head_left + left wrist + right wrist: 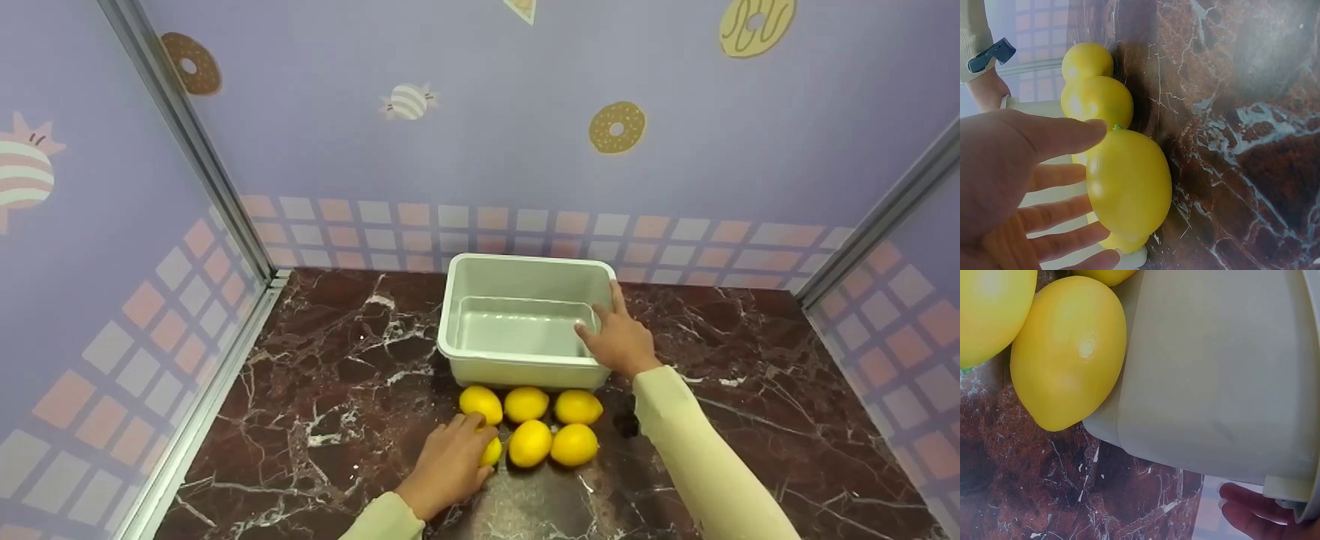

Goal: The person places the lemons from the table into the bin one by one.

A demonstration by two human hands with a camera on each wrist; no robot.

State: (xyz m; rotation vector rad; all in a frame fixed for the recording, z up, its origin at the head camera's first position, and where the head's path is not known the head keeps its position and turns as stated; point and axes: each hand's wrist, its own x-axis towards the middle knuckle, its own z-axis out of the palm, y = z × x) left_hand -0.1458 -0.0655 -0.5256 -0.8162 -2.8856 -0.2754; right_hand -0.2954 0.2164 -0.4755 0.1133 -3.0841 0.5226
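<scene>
Several yellow lemons point(530, 443) lie in two rows in front of a pale rectangular plastic basin point(525, 373). My left hand point(454, 457) is over the near-left lemon point(1129, 185) and partly hides it in the head view. In the left wrist view its thumb and fingers are extended around that lemon, not curled on it. My right hand point(621, 341) grips the basin's right rim near the front corner, thumb inside. From the right wrist, two fingers point(1252, 509) show outside, under the rim. Inside the basin I see only its bare floor.
The basin stands on a dark red marbled tabletop point(337, 375), close to the purple back wall point(510, 150). Side panels with metal frame strips point(202, 420) border the left and right. A dark device point(1002, 52) is strapped on the right wrist.
</scene>
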